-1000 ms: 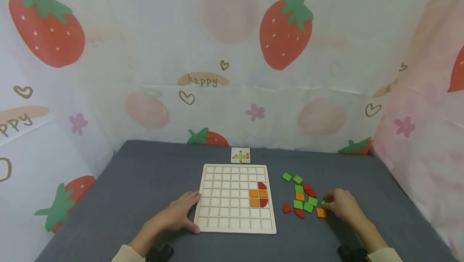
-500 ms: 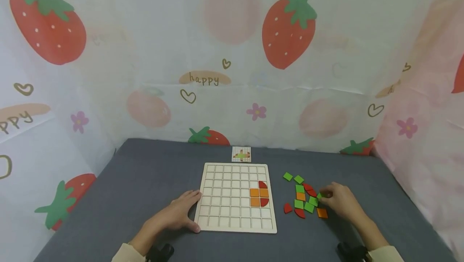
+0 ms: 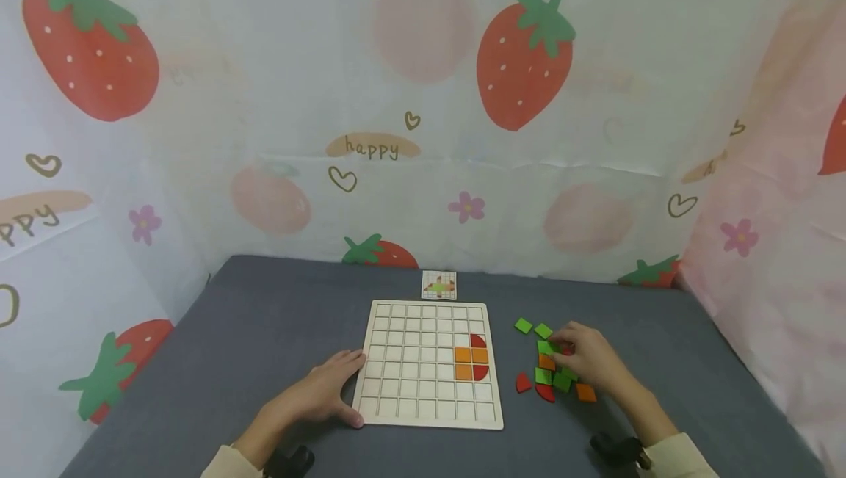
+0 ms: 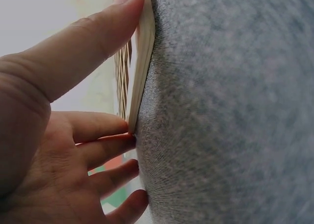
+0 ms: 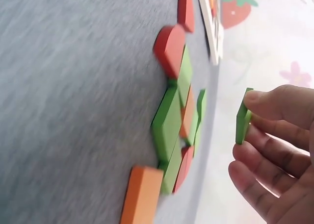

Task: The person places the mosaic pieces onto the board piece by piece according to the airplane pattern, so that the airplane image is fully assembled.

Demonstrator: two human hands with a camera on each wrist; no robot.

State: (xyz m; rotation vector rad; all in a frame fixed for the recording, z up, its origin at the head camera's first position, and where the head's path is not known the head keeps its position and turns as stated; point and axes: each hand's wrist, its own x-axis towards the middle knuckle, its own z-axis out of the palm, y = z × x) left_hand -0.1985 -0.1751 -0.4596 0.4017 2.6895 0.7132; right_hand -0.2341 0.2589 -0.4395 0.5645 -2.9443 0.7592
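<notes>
A square wooden grid board (image 3: 419,396) lies on the table, with several orange squares (image 3: 463,355) and two red quarter-round tiles (image 3: 480,373) set at its right side. My left hand (image 3: 322,388) rests along the board's left edge, thumb at the near corner and fingers extended. In the left wrist view, the thumb (image 4: 98,40) lies against the board's rim (image 4: 143,47). My right hand (image 3: 591,355) pinches a green square tile (image 5: 242,117) between thumb and fingers, above the loose tiles. From the head view, that hand hides part of the pile.
Loose green tiles (image 3: 523,325), a red tile (image 3: 523,382) and an orange tile (image 3: 585,392) lie scattered right of the board. Behind the board is a small pattern card (image 3: 439,285). A strawberry-print curtain (image 3: 396,96) borders the grey table (image 3: 277,302).
My right hand has moved left and away from me, from the right edge of the loose tiles to above them, taking the green tile along. My left hand stays at the board.
</notes>
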